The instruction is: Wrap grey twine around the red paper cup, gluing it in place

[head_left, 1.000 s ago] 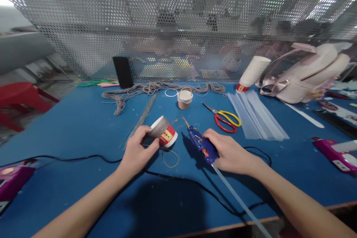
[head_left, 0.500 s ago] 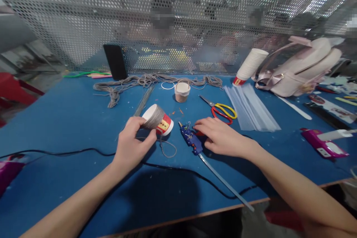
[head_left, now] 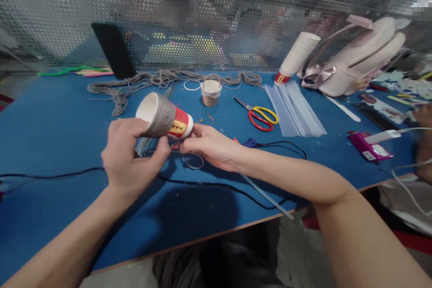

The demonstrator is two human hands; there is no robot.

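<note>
My left hand (head_left: 130, 155) is closed around a paper cup (head_left: 184, 123), tilted with its mouth to the upper left. Grey cord (head_left: 160, 117) is wound round the cup's upper part; its red and white lower part is bare. At the cup's base, my right hand (head_left: 212, 144) has thumb and fingers closed where the loose cord end hangs; the fingertips are partly hidden. A loop of that cord (head_left: 195, 162) droops below. Under my right forearm lies a blue glue gun (head_left: 249, 143), mostly covered, its long clear glue stick (head_left: 268, 197) sticking out towards the table edge.
A small basket-like cup (head_left: 211, 94), scissors (head_left: 258, 114), pale translucent strips (head_left: 293, 110) and a grey cord bundle (head_left: 165, 78) lie beyond my hands. Further back are a phone (head_left: 114, 49), stacked cups (head_left: 299, 58) and a backpack (head_left: 357, 63). A black cable (head_left: 209, 184) crosses the front. Another person's arm (head_left: 424, 144) is at right.
My right hand has moved left from beside the glue gun to the cup's base and closed there. The cup in my left hand is raised slightly. The view has shifted.
</note>
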